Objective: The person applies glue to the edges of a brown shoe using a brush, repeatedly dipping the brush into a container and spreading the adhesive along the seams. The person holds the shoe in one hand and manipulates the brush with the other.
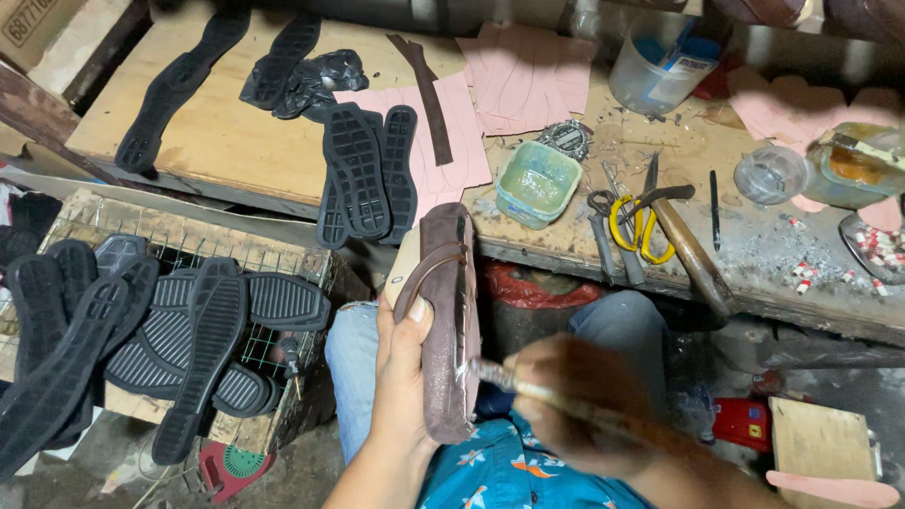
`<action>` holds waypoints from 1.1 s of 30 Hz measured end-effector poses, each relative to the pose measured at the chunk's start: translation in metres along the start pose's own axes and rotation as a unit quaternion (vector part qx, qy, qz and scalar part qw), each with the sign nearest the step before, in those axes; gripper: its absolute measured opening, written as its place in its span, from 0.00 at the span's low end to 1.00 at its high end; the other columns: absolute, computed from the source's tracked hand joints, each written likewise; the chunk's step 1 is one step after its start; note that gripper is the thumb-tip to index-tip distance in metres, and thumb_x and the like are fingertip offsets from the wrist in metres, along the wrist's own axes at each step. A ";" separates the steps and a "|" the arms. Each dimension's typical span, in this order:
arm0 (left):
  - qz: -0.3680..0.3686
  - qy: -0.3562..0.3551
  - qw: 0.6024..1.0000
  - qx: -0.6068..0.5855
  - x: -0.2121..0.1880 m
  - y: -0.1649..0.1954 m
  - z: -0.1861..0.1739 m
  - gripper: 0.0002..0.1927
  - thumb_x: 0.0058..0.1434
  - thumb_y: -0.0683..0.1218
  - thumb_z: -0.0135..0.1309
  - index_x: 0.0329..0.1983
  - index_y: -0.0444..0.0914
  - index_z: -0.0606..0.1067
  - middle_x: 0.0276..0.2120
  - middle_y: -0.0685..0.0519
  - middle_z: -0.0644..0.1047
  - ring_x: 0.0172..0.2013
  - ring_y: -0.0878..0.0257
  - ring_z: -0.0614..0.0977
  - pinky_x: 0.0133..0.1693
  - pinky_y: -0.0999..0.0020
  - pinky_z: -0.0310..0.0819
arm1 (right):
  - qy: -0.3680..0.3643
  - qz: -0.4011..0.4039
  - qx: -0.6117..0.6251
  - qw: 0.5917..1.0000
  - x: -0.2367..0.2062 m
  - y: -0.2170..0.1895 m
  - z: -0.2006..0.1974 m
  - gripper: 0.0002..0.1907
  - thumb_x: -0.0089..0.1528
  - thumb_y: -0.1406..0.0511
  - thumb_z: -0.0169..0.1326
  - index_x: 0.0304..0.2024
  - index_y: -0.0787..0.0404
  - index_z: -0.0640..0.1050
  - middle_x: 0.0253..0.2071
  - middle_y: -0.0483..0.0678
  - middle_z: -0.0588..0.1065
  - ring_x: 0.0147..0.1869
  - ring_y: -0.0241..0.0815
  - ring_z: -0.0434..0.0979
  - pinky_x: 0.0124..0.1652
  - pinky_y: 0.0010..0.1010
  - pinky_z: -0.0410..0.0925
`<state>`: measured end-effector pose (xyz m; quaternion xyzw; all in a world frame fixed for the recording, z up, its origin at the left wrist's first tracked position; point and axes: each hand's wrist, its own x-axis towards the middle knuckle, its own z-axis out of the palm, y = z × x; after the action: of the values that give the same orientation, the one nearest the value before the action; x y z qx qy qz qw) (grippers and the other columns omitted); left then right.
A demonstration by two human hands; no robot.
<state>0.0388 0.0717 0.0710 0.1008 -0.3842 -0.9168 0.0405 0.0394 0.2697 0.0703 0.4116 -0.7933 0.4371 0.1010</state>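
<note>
While our left hand [407, 363] grips the brown shoe upper [448, 320] upright, long axis toward the workbench [566, 240] edge, our right hand [566, 401], closed around a brush [495, 375], touches its right flank.

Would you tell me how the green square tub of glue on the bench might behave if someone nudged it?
The green square tub would probably slide, not roll, given its flat base and squared sides. It looks like thin plastic, so likely light. It sits open, so a hard push might slop its contents toward the scissors.
</note>
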 end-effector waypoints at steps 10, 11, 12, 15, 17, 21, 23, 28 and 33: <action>-0.017 0.001 0.999 0.029 -0.003 -0.001 0.004 0.35 0.62 0.50 0.50 0.72 0.40 0.57 0.55 0.48 0.73 0.50 0.61 0.77 0.51 0.65 0.73 | 0.124 0.064 0.086 0.986 0.022 0.000 0.000 0.14 0.65 0.70 0.56 0.54 0.61 0.74 0.51 0.58 0.78 0.54 0.51 0.81 0.56 0.37 0.73; -0.017 0.002 1.000 0.026 -0.003 -0.001 0.005 0.35 0.62 0.50 0.50 0.72 0.40 0.57 0.55 0.48 0.73 0.50 0.61 0.77 0.51 0.65 0.73 | 0.122 0.070 0.086 0.986 0.022 -0.001 0.000 0.14 0.65 0.70 0.56 0.53 0.61 0.74 0.51 0.57 0.78 0.53 0.50 0.82 0.54 0.37 0.74; -0.016 0.004 1.000 0.024 -0.003 -0.001 0.005 0.35 0.62 0.50 0.50 0.72 0.40 0.58 0.55 0.48 0.73 0.50 0.60 0.77 0.51 0.65 0.74 | 0.120 0.077 0.087 0.986 0.022 -0.002 0.001 0.14 0.65 0.70 0.56 0.53 0.61 0.74 0.51 0.57 0.78 0.52 0.49 0.82 0.53 0.36 0.75; -0.014 0.007 1.000 0.019 -0.002 -0.002 0.005 0.34 0.61 0.50 0.51 0.70 0.40 0.58 0.53 0.48 0.73 0.49 0.61 0.77 0.50 0.64 0.74 | 0.120 0.042 0.072 0.989 0.020 -0.002 0.004 0.15 0.64 0.69 0.56 0.53 0.60 0.73 0.51 0.58 0.78 0.52 0.49 0.82 0.53 0.37 0.75; -0.013 0.015 1.000 0.020 -0.001 -0.003 0.004 0.33 0.61 0.50 0.51 0.70 0.40 0.59 0.52 0.48 0.73 0.48 0.61 0.77 0.49 0.64 0.74 | 0.116 0.032 0.086 0.989 0.017 -0.001 0.005 0.15 0.65 0.68 0.56 0.54 0.60 0.72 0.52 0.57 0.78 0.52 0.49 0.82 0.52 0.37 0.76; -0.018 0.025 0.999 0.014 -0.001 -0.005 0.002 0.32 0.62 0.50 0.51 0.69 0.40 0.60 0.49 0.49 0.73 0.44 0.61 0.77 0.45 0.63 0.75 | 0.106 0.009 0.059 0.993 0.010 0.000 0.007 0.16 0.66 0.68 0.56 0.56 0.59 0.71 0.52 0.57 0.77 0.52 0.49 0.82 0.52 0.37 0.76; -0.015 0.031 0.999 0.017 -0.001 -0.006 0.001 0.32 0.62 0.50 0.51 0.69 0.41 0.60 0.50 0.49 0.73 0.45 0.62 0.77 0.46 0.65 0.75 | 0.100 0.016 0.081 0.992 0.007 -0.001 0.008 0.16 0.66 0.68 0.56 0.56 0.59 0.71 0.52 0.56 0.77 0.51 0.48 0.83 0.51 0.37 0.76; -0.022 0.043 0.999 0.021 -0.001 -0.006 0.001 0.31 0.61 0.49 0.51 0.68 0.42 0.61 0.48 0.49 0.74 0.41 0.61 0.77 0.42 0.64 0.76 | 0.096 0.039 0.103 0.989 0.004 -0.003 0.008 0.17 0.65 0.69 0.57 0.56 0.58 0.72 0.51 0.56 0.78 0.44 0.44 0.83 0.45 0.34 0.77; -0.016 0.050 0.998 0.018 -0.001 -0.004 0.002 0.30 0.63 0.48 0.50 0.69 0.42 0.61 0.49 0.50 0.74 0.42 0.64 0.77 0.42 0.67 0.76 | 0.065 -0.020 0.075 0.995 0.007 -0.004 0.006 0.19 0.66 0.69 0.57 0.58 0.59 0.69 0.52 0.55 0.76 0.52 0.50 0.82 0.51 0.38 0.76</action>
<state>0.0395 0.0763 0.0695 0.1529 -0.3964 -0.9042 0.0434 0.0390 0.2606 0.0726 0.4051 -0.7415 0.5188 0.1298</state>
